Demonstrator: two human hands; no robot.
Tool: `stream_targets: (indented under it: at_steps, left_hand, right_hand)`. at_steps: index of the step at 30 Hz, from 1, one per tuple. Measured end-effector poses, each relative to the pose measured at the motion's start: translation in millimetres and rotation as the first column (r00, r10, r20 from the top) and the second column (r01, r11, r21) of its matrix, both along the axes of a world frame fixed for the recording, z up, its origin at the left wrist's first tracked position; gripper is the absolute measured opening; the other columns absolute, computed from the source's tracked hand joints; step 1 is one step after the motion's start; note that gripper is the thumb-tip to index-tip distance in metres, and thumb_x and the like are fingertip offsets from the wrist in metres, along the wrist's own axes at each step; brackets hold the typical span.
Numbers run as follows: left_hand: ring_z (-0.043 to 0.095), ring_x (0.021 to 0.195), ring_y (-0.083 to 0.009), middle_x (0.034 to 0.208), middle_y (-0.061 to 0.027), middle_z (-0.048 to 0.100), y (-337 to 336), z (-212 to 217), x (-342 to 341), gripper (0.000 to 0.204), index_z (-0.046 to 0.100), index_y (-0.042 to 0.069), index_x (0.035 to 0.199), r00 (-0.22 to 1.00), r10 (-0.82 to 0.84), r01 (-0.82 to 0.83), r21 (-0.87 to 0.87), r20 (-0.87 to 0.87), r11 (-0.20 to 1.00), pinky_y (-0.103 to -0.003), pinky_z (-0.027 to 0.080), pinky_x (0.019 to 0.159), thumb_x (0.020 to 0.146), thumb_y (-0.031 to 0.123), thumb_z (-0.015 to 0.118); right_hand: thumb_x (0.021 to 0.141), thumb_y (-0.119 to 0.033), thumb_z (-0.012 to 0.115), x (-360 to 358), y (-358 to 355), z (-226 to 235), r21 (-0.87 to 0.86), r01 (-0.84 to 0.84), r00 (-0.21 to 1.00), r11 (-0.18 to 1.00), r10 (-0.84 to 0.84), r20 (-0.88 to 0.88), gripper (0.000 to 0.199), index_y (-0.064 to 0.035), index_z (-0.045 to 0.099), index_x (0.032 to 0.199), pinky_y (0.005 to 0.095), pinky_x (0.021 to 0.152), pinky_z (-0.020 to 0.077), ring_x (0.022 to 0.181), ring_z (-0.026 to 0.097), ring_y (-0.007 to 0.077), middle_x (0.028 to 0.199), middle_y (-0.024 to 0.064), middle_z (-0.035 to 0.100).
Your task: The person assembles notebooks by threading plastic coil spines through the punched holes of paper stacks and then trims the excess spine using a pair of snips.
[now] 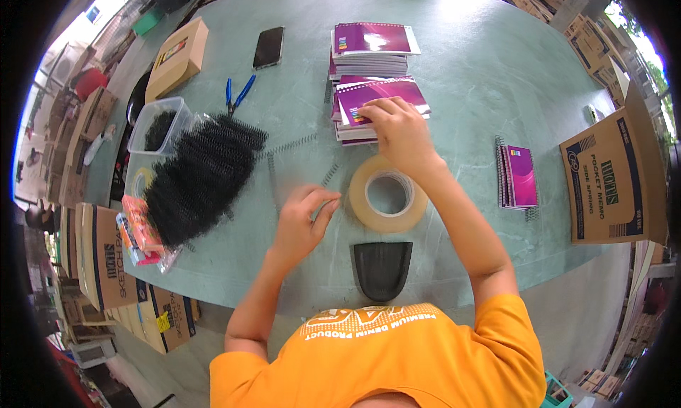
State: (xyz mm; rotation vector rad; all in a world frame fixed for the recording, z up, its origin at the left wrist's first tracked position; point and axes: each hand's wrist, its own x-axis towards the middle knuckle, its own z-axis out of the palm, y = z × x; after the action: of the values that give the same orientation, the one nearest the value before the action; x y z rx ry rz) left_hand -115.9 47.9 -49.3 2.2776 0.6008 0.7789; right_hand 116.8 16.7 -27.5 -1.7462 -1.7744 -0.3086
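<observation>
My right hand reaches over the nearer stack, fingers on top of a purple notebook with punched holes along its upper edge, gripping its near side. Lower and to the left, my left hand has thumb and fingertips drawn together; what they hold, if anything, I cannot make out. A short black spiral coil shows just above its fingers, and a longer coil lies beyond. Between my forearms sits a large roll of clear tape. Behind the nearer stack stands another notebook stack.
A heap of black coils lies left, beside a clear plastic tub, blue-handled pliers and a phone. Bound notebooks and an open carton are right. A black tray-like piece rests near the front edge.
</observation>
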Motion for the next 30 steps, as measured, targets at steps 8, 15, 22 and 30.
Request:
stream_targets:
  at_steps: [8,15,22,30]
  left_hand:
    - [0.059,0.066,-0.0149,0.082,-0.0095,0.064,-19.5,-0.1,50.9,0.014,0.068,0.002,0.093,0.990,-0.129,0.139,-0.273,0.056,0.952,-0.028,0.048,0.063,0.082,0.010,0.066]
    - [0.057,0.064,-0.0141,0.080,-0.0088,0.064,-15.6,-7.0,38.9,0.015,0.068,0.003,0.094,0.994,-0.110,0.106,-0.282,0.002,0.954,-0.027,0.047,0.061,0.083,0.012,0.067]
    - [0.059,0.068,-0.0139,0.081,-0.0093,0.065,-16.6,-7.6,35.7,0.016,0.069,0.002,0.095,0.997,-0.076,0.074,-0.346,0.009,0.935,-0.027,0.047,0.064,0.083,0.012,0.066]
    - [0.060,0.070,-0.0126,0.083,-0.0084,0.066,-12.1,-12.4,33.0,0.016,0.069,0.002,0.095,0.997,-0.070,0.071,-0.409,0.017,0.910,-0.027,0.048,0.066,0.083,0.012,0.066]
  right_hand:
    - [0.075,-0.006,0.061,14.6,17.8,6.7,-0.043,0.093,0.958,0.995,-0.101,-0.268,0.015,-0.0084,0.070,0.087,0.0388,0.075,0.0497,0.086,0.062,0.0279,0.087,0.0086,0.067]
    - [0.067,-0.008,0.073,41.3,33.4,35.5,-0.331,-0.081,0.919,0.940,-0.058,-0.390,0.025,-0.0061,0.071,0.092,0.0321,0.076,0.0516,0.082,0.067,0.0228,0.089,0.0097,0.070]
    - [0.068,-0.006,0.071,36.2,34.6,47.5,-0.411,-0.122,0.981,0.904,0.047,-0.188,0.026,-0.0033,0.069,0.094,0.0337,0.076,0.0514,0.084,0.066,0.0269,0.090,0.0135,0.069]
    - [0.070,-0.012,0.069,37.2,34.8,47.9,-0.392,-0.093,0.994,0.915,0.065,-0.083,0.036,-0.0080,0.065,0.106,0.0383,0.077,0.0512,0.090,0.063,0.0263,0.097,0.0132,0.065]
